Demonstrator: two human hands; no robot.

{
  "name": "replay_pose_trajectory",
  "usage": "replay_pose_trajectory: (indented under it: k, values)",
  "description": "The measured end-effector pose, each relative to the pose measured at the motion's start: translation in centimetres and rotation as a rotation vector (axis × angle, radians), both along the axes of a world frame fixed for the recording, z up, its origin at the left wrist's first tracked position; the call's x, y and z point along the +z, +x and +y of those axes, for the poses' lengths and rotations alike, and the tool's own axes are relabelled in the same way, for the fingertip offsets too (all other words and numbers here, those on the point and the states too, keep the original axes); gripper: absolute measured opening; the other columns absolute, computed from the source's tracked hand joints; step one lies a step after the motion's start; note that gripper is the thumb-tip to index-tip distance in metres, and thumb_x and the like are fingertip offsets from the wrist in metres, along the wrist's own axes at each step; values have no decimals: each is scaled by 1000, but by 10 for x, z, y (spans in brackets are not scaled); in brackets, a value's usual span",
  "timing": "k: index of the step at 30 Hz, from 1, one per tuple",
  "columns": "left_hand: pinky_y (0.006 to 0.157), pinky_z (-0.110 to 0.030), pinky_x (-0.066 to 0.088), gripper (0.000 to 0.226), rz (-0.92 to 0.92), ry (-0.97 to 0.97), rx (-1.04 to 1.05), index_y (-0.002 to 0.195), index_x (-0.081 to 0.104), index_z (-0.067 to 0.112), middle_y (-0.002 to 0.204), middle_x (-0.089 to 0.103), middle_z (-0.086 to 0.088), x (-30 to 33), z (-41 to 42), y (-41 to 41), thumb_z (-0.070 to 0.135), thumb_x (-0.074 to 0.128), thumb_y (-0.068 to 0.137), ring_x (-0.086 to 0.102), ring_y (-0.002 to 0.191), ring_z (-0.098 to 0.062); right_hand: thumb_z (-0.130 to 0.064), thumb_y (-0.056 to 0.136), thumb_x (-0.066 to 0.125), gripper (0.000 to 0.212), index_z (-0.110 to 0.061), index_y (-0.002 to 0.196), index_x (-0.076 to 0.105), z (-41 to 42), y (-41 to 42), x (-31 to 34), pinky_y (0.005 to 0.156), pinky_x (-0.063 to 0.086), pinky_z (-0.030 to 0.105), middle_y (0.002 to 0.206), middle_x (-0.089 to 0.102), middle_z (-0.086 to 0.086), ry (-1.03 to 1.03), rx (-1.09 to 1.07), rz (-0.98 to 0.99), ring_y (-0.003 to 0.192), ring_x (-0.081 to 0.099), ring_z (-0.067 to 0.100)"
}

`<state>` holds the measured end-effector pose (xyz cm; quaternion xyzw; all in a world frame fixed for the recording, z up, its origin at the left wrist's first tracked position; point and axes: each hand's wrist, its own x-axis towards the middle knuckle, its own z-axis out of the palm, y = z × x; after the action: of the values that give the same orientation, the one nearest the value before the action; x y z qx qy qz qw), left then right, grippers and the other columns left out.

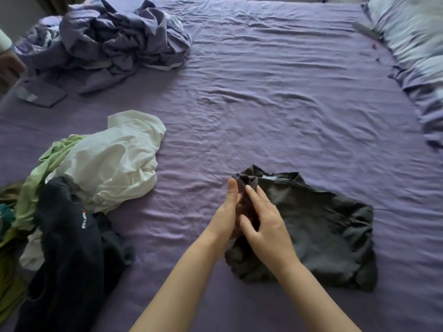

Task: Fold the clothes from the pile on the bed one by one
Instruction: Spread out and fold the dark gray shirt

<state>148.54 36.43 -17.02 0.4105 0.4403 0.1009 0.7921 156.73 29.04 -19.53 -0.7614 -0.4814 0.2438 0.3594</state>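
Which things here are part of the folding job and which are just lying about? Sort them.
Job:
- dark grey garment, held at its left edge by left hand and right hand
- clothes pile: white, green and navy pieces, unfolded

Lying about:
- crumpled purple bedding
- pillows
- purple sheet

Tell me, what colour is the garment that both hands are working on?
The garment is dark grey, nearly charcoal; the head view shows it on the purple bed sheet.
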Motion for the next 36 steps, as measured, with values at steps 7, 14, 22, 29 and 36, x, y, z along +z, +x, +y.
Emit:
replay_pose_trajectory:
  k: [7,14,22,29,36]
  values:
    - [94,-37,49,56,-1,-15,-117,100,61,40,108,66,13,13,-60,81,72,19,83,63,104,-12,7,84,54,63,-19,140,43,-56,88,0,103,16,1,142,43,-8,-56,-177,-10,134,37,7]
    - [101,-25,41,40,110,823,-189,123,63,19,120,63,8,-38,-87,107,37,41,95,55,112,-5,9,87,53,60,-18,140,43,-114,161,-19,96,28,7,130,50,-7,-113,-336,63,122,45,8]
    - [114,-57,0,67,627,1376,-755,149,24,34,160,11,0,-90,-102,136,51,6,87,1,147,-33,3,86,55,69,-15,147,27,-133,217,-53,107,21,20,153,28,9,-362,-265,-54,139,30,25]
    - [110,-62,-3,69,835,1382,-853,149,21,35,159,13,-6,-123,-101,155,66,13,88,4,147,-34,-58,84,38,62,-29,137,46,-129,196,-88,103,23,64,153,27,14,-511,-57,-583,140,14,38]
    - [111,-62,-4,76,906,1336,-840,150,20,31,159,12,-9,-152,-99,160,71,13,86,2,147,-33,-65,91,4,63,-37,144,26,-133,223,-129,102,25,63,156,15,7,-678,29,-556,139,20,35]
